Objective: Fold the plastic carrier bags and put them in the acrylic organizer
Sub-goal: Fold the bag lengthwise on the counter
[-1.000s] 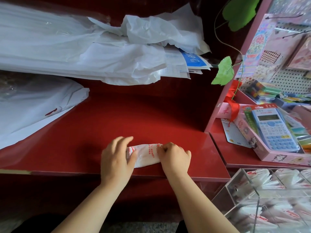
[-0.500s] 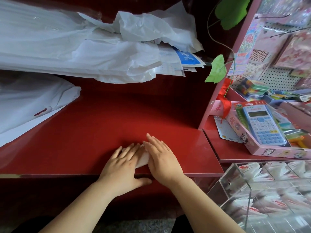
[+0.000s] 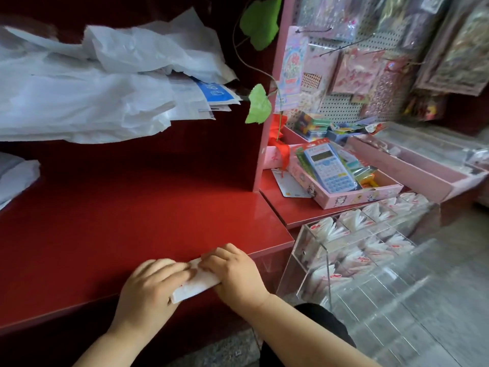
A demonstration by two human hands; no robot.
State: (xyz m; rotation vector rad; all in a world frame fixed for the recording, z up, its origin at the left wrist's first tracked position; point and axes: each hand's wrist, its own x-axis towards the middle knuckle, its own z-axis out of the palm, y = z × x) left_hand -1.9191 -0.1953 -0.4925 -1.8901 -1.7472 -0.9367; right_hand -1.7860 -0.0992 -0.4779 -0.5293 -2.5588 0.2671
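A folded white carrier bag with red print (image 3: pixel 196 286) lies as a small flat packet at the front edge of the red shelf (image 3: pixel 132 221), one corner poking over the edge. My left hand (image 3: pixel 149 290) holds its left end with the fingers bent over the top. At the right end, my right hand (image 3: pixel 236 274) grips the packet with curled fingers. The clear acrylic organizer (image 3: pixel 326 256) stands low to the right, its compartments holding several folded bags (image 3: pixel 328 230). A heap of unfolded white bags (image 3: pixel 87 102) lies at the back left.
A pink upright panel (image 3: pixel 267 144) ends the shelf on the right. Beyond it a pink box holds a blue calculator (image 3: pixel 329 168), under a pegboard of hanging stationery (image 3: pixel 370 70). Green leaves (image 3: pixel 258 104) hang near the panel. Another white bag (image 3: pixel 16 178) lies far left.
My hands went from pressing flat on the packet to curling around its ends, and it now sits at the shelf's front edge. The view has swung right toward the organizer.
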